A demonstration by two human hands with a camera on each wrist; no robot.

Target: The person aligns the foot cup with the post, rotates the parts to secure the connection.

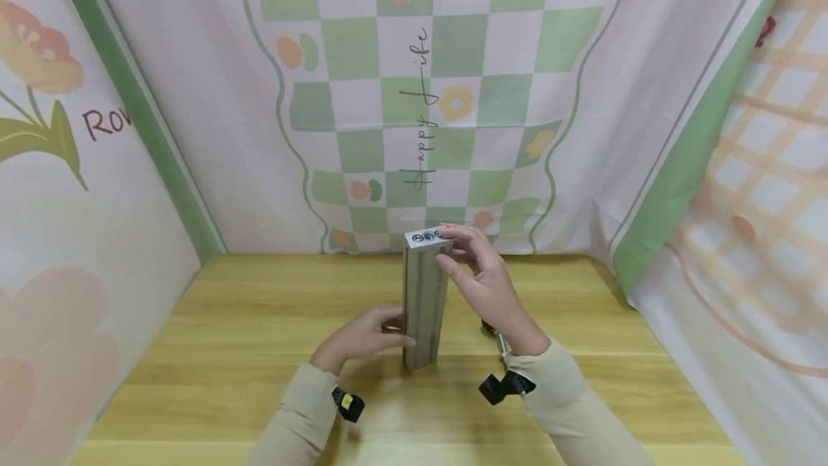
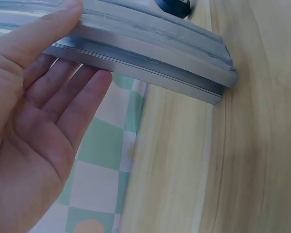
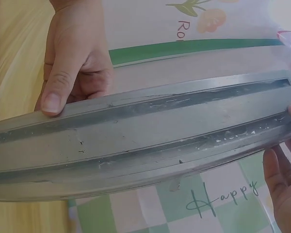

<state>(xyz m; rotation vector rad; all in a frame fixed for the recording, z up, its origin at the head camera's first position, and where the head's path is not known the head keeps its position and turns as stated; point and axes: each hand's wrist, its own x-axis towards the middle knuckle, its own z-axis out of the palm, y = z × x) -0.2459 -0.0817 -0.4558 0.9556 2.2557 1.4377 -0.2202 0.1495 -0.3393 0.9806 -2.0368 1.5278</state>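
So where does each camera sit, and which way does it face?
Head: worn on the person's head, facing forward and down at the metal bar; left hand, right hand and sleeves show.
Left wrist: on that wrist, facing the metal bar and table; the left hand shows.
Right wrist: on that wrist, facing the metal bar's long side; left hand at top left, part of the right hand at right.
Both wrist views share the metal bar, left hand and checked cloth.

Light is soft; wrist views bow the metal bar [image 3: 140, 130].

Curtained booth, printed curtains [image 1: 466, 103], wood-grain tabletop [image 1: 569, 358]
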